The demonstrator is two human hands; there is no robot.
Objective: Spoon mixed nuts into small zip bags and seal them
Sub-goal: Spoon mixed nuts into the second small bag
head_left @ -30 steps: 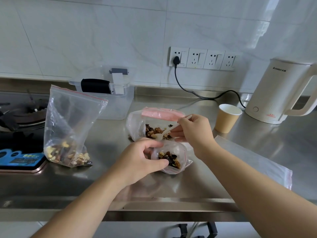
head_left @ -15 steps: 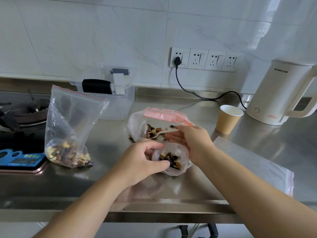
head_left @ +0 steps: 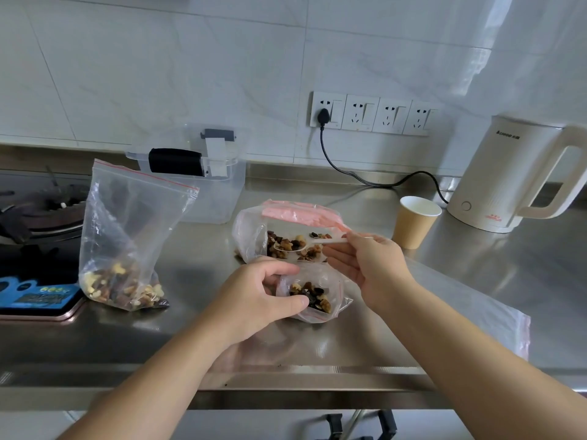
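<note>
Nearest the viewer, the left hand (head_left: 260, 296) is curling its grip round the rim of the small bag (head_left: 313, 292), thumb across the front and fingers behind, holding its mouth open on the steel surface (head_left: 476, 296); the bag is sitting at the scene's centre, already part filled with nuts. At 1 o'clock from it the right hand (head_left: 365, 265) is pinching the handle of a white spoon (head_left: 305, 244) between thumb and forefinger, the other fingers lying loosely spread beneath, and the bowl is carrying a few nuts inside the open supply bag (head_left: 254, 236) just beyond. The likely trouble is spillage: the bowl is shallow and the load is lumpy, so a tilt on the way over could be dropping pieces onto the steel, and the small bag's film is thin and limp, so if the left grip is slackening the mouth may be folding shut under the spoon. Crumbs caught in the red zip track could be stopping a clean seal later. A flat empty bag (head_left: 460, 312) is lying at 3 o'clock. At 9 o'clock a larger bag (head_left: 127, 236), clear and crinkled with a red strip, is standing slumped on its own nuts. Farther off are a paper cup (head_left: 416, 222) at 1 o'clock, a clear plastic box (head_left: 206, 192) at 11 o'clock, and a smooth cream kettle (head_left: 514, 176) at 2 o'clock.
</note>
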